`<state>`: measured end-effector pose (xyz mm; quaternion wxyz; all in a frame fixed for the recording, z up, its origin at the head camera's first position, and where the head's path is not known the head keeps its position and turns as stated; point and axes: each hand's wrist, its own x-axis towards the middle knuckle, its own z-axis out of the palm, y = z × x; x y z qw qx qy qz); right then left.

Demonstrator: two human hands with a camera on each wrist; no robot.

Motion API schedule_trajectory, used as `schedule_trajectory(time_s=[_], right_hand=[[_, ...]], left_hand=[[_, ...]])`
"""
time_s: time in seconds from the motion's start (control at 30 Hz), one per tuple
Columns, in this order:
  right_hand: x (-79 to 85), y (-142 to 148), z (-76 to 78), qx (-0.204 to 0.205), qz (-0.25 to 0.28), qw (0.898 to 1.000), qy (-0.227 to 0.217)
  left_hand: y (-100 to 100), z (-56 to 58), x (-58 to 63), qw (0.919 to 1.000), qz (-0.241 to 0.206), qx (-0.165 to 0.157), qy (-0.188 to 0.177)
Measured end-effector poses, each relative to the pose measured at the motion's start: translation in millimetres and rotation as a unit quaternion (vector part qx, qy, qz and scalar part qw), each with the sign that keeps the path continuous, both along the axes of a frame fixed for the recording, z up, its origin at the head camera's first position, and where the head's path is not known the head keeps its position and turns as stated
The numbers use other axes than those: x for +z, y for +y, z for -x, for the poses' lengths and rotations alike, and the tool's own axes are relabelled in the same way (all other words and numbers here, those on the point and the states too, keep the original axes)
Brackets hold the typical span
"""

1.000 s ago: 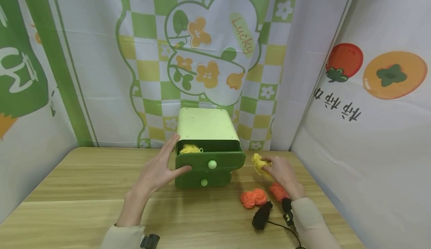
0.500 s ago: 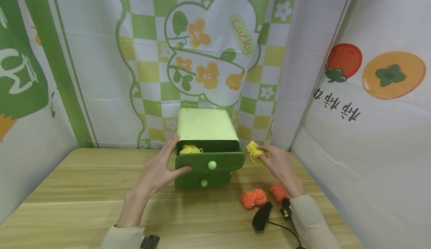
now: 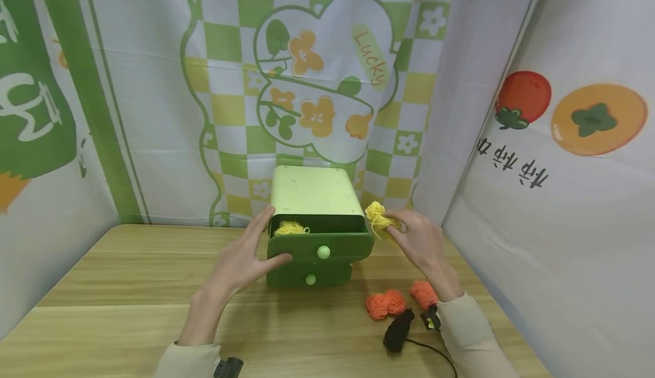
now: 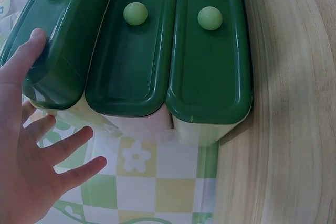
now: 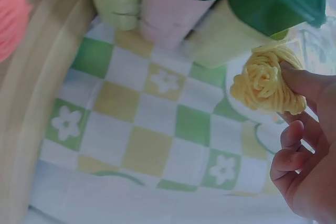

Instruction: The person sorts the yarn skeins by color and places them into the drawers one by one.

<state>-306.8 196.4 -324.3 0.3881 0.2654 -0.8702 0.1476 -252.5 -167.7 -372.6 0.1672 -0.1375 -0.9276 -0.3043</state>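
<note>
A small drawer cabinet [image 3: 314,190] with a pale green top stands on the table, its dark green top drawer [image 3: 302,247] pulled out. Inside that drawer, at the left, lies a yellow yarn bundle [image 3: 290,228]. My left hand [image 3: 240,264] has its thumb against the drawer's front and its other fingers spread along the cabinet's left side. My right hand [image 3: 419,241] pinches a second yellow yarn skein [image 5: 268,80] between thumb and fingers, raised just right of the open drawer. In the left wrist view two lower drawers [image 4: 131,51] are closed.
On the table right of the cabinet lie an orange yarn skein [image 3: 385,304], another orange skein [image 3: 423,294] near my right wrist, and a black yarn bundle [image 3: 398,331]. A dark cord [image 3: 435,348] runs toward the right sleeve. A checkered cloth [image 3: 225,71] hangs behind.
My right hand has lifted the yellow yarn skein and brought it up and left, close to the drawer's right edge. The left hand stays in place at the cabinet.
</note>
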Motion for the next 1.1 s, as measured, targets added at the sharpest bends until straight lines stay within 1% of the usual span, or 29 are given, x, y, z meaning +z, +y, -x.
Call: schedule_trajectory(time_s=[0.17,0.3,0.57,0.87,1.0,1.1], right_hand=[[10.4,-11,-8.4,0.02,-0.003,1.0,0.019],[15.1,-18,-11.7,0.03,-0.01,0.999,0.03],[22.2,-33,-18.2,0.046,-0.019,0.998,0.027],[28.6,-55,-23.9,0.06,-0.04,0.997,-0.001],[30.7,-62,-25.2,0.072,-0.057,0.996,-0.018],[32.0,-65,-26.2,0.071,-0.067,0.995,-0.028]], left_hand=[[1,-0.9,-0.1,1.0,0.0,-0.001,0.0],[1,-1.2,0.2,1.0,-0.003,-0.001,-0.002],[1,-1.8,1.0,1.0,-0.003,-0.002,0.001],[-1,-2.9,0.4,1.0,-0.007,-0.001,-0.002],[-1,-2.9,0.8,1.0,-0.006,-0.001,-0.001],[0,-2.9,1.0,1.0,-0.004,-0.002,0.0]])
